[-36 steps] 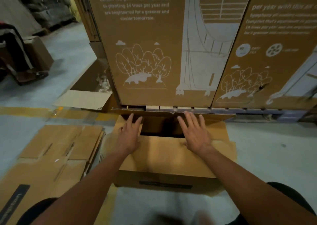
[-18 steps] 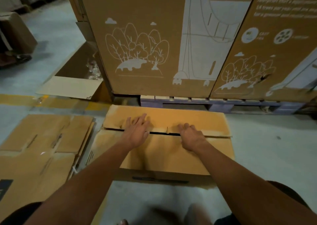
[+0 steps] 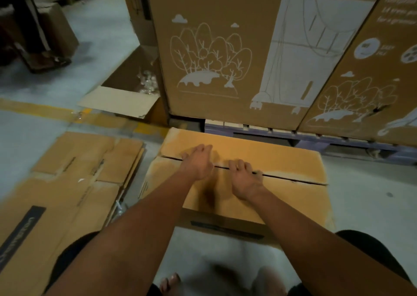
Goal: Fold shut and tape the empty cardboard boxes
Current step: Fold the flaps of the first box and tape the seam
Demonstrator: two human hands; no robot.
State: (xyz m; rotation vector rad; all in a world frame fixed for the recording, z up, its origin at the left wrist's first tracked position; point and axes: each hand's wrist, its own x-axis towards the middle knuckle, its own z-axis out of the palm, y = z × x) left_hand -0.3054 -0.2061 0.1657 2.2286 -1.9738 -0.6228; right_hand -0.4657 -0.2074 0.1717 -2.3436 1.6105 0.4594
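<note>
A brown cardboard box (image 3: 291, 196) stands on the floor in front of me. Its two top flaps lie folded down and meet along a thin dark seam across the middle. My left hand (image 3: 198, 162) lies palm down across that seam, left of centre, fingers spread onto the far flap. My right hand (image 3: 244, 178) rests at the seam just to its right, with fingers curled at the edge of the near flap. Neither hand holds a loose object. No tape is visible.
A stack of flattened cartons (image 3: 67, 182) lies on the floor to the left. Tall printed cartons (image 3: 214, 47) on a pallet (image 3: 316, 137) stand right behind the box. An open box (image 3: 126, 92) with plastic scraps sits at the back left. My feet show at the bottom edge.
The far flap has come down from upright and the top opening has closed to a narrow seam. Both hands moved onto the seam, closer together, and the right fingers curled.
</note>
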